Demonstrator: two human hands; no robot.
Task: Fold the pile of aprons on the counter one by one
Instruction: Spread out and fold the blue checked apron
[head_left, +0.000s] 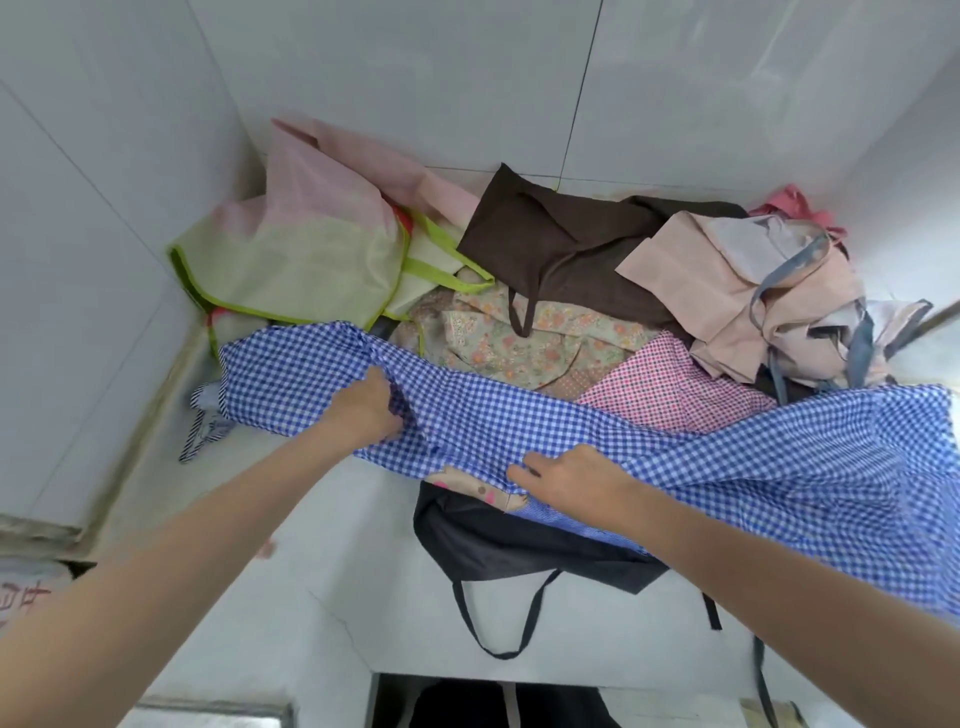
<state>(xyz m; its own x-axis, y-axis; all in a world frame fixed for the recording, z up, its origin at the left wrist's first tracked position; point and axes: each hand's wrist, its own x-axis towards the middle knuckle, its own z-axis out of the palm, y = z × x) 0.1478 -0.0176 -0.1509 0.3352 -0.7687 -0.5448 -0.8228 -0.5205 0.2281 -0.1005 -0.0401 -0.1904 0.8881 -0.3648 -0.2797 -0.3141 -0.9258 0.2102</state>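
Observation:
A blue-and-white checked apron (519, 415) stretches across the white counter (270, 519) from left to far right, over the pile. My left hand (366, 410) grips a bunched fold of it near its left end. My right hand (566, 478) pinches its near edge in the middle. The pile behind holds a brown apron (561, 244), a floral apron (519, 332), a pink checked apron (665, 384), a pale pink apron (753, 291) with grey-blue straps, and a pink-and-green apron (306, 244) with lime trim. A black apron (509, 540) lies under the blue one, its straps looping toward the counter's front edge.
White tiled walls (415, 78) close the counter at the back and left. A dark opening (498, 701) sits below the counter's front edge. A striped strap (200, 436) lies by the left wall. A red cloth (795, 205) peeks out at the back right.

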